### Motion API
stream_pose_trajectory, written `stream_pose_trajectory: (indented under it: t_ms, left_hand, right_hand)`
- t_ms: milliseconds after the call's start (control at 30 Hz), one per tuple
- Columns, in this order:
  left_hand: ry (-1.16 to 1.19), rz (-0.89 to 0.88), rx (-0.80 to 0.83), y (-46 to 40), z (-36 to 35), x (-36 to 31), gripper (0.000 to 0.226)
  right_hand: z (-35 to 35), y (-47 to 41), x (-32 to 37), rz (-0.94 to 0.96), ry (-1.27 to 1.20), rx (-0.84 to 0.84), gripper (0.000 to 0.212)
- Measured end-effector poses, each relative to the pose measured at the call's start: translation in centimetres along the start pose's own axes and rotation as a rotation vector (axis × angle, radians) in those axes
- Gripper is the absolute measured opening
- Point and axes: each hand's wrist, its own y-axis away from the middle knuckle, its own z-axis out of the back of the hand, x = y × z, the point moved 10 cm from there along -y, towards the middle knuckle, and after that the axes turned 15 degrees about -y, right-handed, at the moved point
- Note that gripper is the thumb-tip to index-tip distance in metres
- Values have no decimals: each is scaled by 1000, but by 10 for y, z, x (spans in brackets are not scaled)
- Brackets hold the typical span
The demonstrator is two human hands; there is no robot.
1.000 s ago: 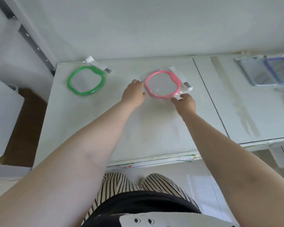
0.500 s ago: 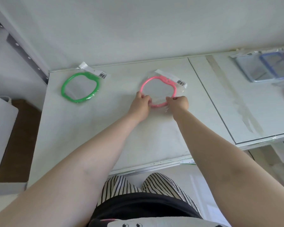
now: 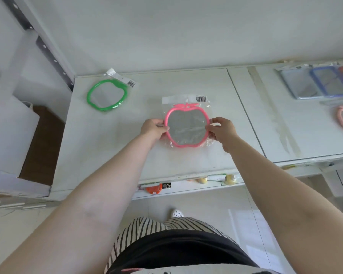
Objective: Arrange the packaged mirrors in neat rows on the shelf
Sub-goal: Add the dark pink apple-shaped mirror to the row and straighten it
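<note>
**Pink apple mirror held square between both hands**

Nearest, striped fabric and two bare forearms reach forward. The left hand [image 3: 153, 129] pinches the left rim and the right hand [image 3: 223, 131] the right rim of the pink mirror [image 3: 187, 126], each grip closed on its plastic frame. It is apple-shaped, glossy, sealed in a crinkled clear bag, stem and barcode flap pointing away toward the wall, with its length running near to far over the white shelf [image 3: 111, 151]. Beyond, to the left, a green mirror [image 3: 107, 95] of like shape lies flat, flap toward the back corner. Far right, blue-framed rectangular mirrors [image 3: 313, 84] overlap on the adjoining shelf.
</note>
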Motion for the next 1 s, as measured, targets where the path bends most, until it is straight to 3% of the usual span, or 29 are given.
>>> stream_pose_trajectory:
  t_ms: [333, 600, 800, 1000]
  left_hand:
    - [221, -8, 49, 100, -3, 42, 25]
    - [167, -92, 119, 171, -35, 56, 31]
    - [49, -188, 201, 212, -90, 32, 30]
    - [27, -185, 301, 233, -179, 6, 28]
  right_hand:
    - [19, 105, -25, 90, -59, -93, 18]
    - [71, 199, -65, 52, -58, -276, 19]
    - [139, 234, -91, 62, -129, -399, 29]
    - [228, 254, -107, 48, -179, -474, 23]
